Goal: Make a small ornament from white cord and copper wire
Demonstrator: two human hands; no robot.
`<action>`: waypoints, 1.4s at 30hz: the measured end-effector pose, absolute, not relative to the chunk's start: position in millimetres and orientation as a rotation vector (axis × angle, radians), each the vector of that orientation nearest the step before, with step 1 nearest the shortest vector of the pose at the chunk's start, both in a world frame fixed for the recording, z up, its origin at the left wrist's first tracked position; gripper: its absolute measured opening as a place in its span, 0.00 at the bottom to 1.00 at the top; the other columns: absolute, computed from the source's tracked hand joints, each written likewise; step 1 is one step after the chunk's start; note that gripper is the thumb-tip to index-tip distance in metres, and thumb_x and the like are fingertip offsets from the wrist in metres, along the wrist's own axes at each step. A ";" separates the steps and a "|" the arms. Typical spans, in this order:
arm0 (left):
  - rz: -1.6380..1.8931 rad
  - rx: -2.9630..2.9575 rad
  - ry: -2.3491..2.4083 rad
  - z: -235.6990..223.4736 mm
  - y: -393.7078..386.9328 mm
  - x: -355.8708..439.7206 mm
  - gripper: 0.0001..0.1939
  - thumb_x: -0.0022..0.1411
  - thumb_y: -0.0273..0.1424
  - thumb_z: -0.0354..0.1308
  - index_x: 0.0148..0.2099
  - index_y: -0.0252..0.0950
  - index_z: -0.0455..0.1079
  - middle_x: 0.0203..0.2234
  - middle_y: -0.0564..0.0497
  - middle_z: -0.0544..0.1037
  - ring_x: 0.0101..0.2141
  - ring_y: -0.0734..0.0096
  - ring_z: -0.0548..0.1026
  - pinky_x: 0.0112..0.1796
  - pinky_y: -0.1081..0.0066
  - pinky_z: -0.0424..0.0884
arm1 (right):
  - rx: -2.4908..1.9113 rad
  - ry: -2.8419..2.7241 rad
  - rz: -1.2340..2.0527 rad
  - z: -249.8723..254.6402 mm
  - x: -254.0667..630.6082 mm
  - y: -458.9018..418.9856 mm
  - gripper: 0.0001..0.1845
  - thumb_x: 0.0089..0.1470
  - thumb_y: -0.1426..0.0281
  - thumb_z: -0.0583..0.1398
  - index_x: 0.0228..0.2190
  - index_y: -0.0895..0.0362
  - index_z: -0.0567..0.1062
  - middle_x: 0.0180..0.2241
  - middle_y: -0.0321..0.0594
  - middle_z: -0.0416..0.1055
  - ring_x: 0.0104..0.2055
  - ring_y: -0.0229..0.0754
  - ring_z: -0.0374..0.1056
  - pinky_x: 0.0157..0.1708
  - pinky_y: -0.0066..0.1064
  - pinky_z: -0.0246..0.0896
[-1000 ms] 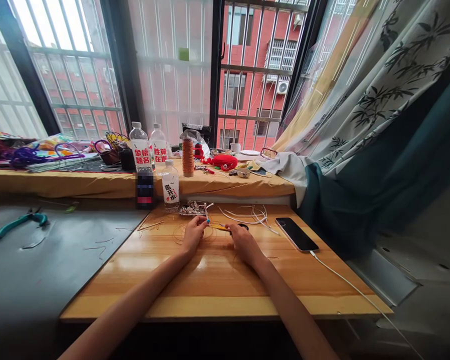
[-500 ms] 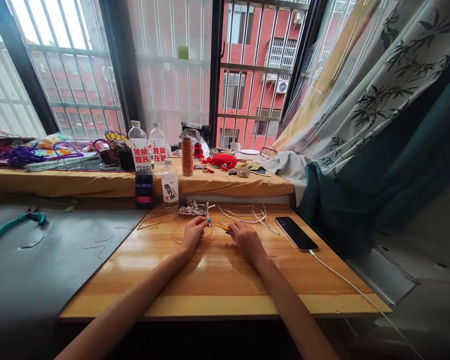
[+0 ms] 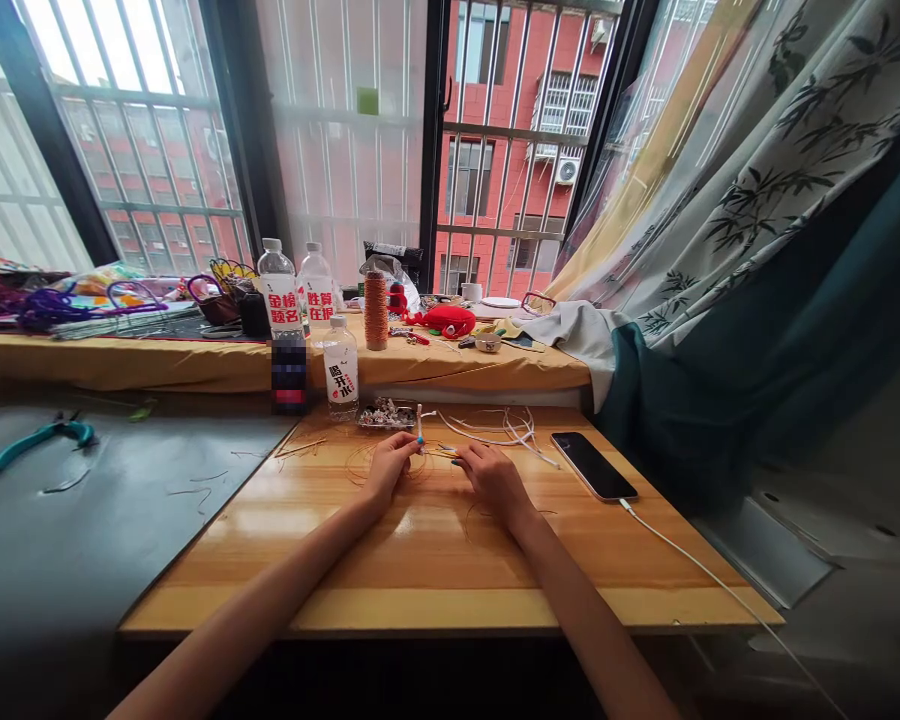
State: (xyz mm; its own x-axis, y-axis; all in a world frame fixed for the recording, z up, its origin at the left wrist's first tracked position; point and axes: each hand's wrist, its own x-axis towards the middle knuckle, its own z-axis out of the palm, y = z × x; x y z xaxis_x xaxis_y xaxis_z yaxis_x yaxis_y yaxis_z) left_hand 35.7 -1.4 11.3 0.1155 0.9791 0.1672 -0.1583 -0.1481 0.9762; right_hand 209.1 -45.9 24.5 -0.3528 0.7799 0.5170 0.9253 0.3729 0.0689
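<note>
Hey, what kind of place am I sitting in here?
Probably a craft corner, perhaps at home, beside a barred window: a copper-coloured spool, teal-handled pliers and a heap of small pieces suggest handiwork.

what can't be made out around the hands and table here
Head view throughout:
Slim yellow tool: rear hidden by right hand.
White strip: left hand covers its lower part.
Pieces in tray: too small.
White cable: cut off by bottom edge.
</note>
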 end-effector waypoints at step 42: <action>1.049 1.227 0.734 15.4 -3.6 36.3 0.20 0.42 0.40 0.60 0.35 0.31 0.69 0.11 0.62 0.54 0.12 0.86 0.48 0.15 0.77 0.41 | -1.597 -2.025 0.165 30.3 209.3 -46.6 0.15 0.53 0.71 0.48 0.19 0.57 0.68 0.23 0.36 0.66 0.26 0.35 0.60 0.24 0.24 0.46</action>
